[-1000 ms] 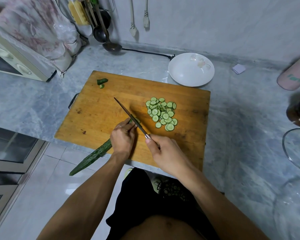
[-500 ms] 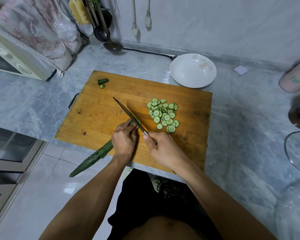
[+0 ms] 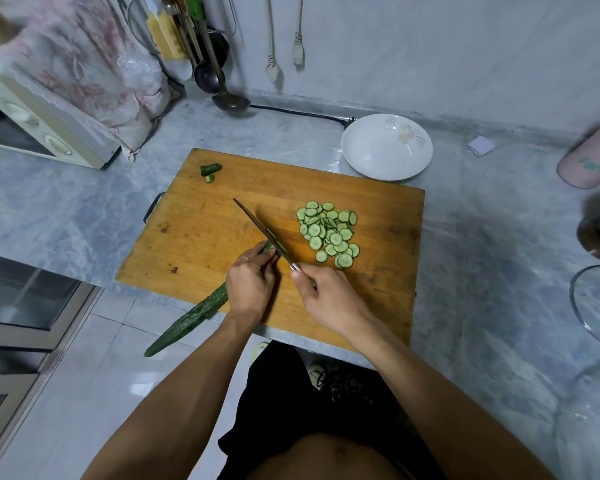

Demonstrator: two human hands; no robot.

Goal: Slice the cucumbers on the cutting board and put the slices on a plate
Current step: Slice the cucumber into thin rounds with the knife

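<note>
Long dark-green cucumber (image 3: 191, 315) is lying across the wooden cutting board's (image 3: 201, 237) near edge, left hand (image 3: 252, 285) fingers grasping it, right hand (image 3: 326, 299) gripping the thin knife (image 3: 260, 228); fingertips are best kept tucked, cuts thin.

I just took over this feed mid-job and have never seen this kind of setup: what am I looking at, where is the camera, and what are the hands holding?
There is no machine here. A person wears a camera on the head, looking down at their own bare arms. The left hand holds a long cucumber down on a wooden cutting board; the cucumber's uncut end sticks out past the counter edge. The right hand grips a knife whose blade is at the cucumber's cut end. A pile of slices lies on the board to the right of the blade, and a cut-off end piece lies at its far left corner. A white plate behind the board has no slices on it.
</note>
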